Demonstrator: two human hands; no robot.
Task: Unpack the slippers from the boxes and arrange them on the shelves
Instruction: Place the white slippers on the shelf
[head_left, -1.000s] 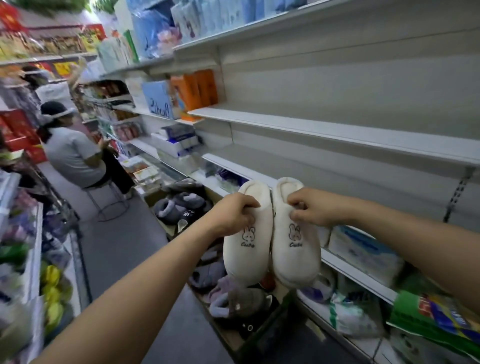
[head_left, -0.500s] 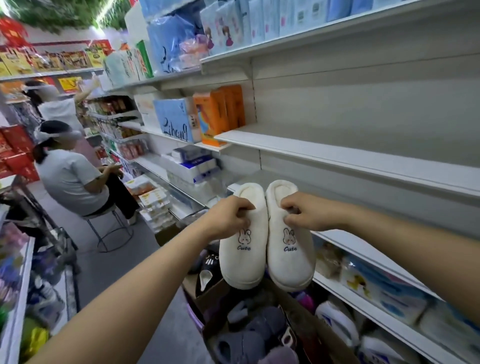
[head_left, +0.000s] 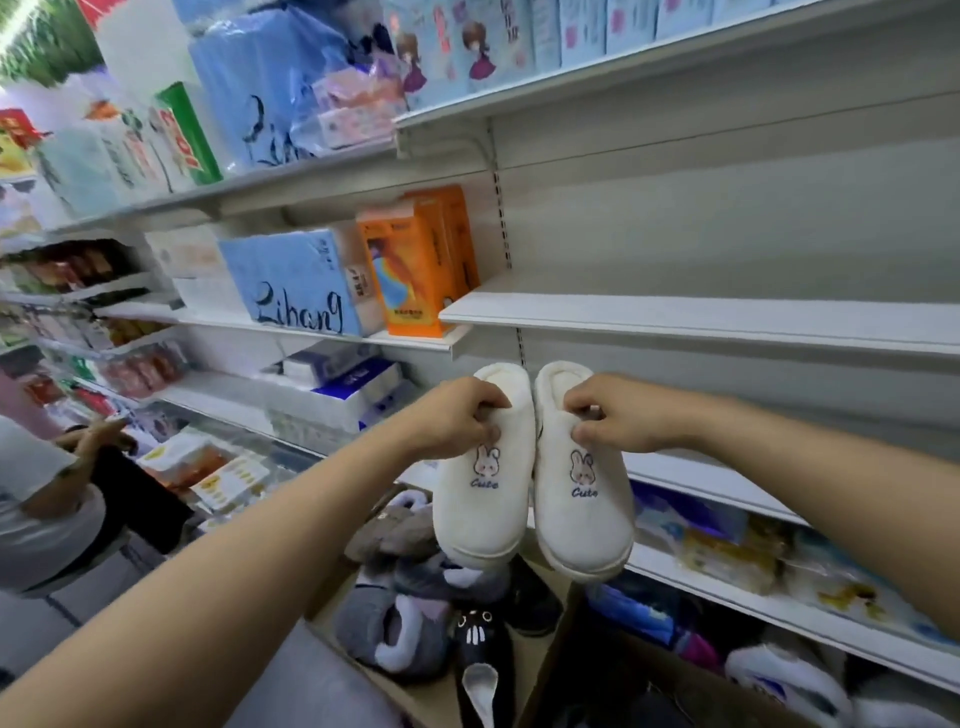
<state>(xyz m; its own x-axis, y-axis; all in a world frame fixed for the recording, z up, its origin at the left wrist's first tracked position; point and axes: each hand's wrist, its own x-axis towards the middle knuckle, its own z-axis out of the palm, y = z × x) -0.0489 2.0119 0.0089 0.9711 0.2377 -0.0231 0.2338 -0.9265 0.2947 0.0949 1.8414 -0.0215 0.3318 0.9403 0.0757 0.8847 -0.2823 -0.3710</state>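
Observation:
Two white plush slippers with a rabbit and "Cute" on each hang side by side, toes down, in front of the shelving. My left hand (head_left: 457, 418) grips the opening edge of the left slipper (head_left: 480, 514). The right slipper (head_left: 584, 525) is held the same way by my right hand (head_left: 618, 415). Both slippers hang just below the bare white shelf (head_left: 701, 319). Beneath them stands an open cardboard box (head_left: 441, 691) holding several grey and dark plush slippers (head_left: 395, 629).
Blue tissue packs (head_left: 296, 291) and orange boxes (head_left: 421, 265) fill the shelf to the left. Lower shelves on the right hold packaged goods (head_left: 727, 556). A seated person (head_left: 47, 499) is in the aisle at far left. More plush slippers (head_left: 779, 680) lie at bottom right.
Both hands have lifted the white pair upward, closer to the bare shelf. The view has tilted up and nearer to the shelving.

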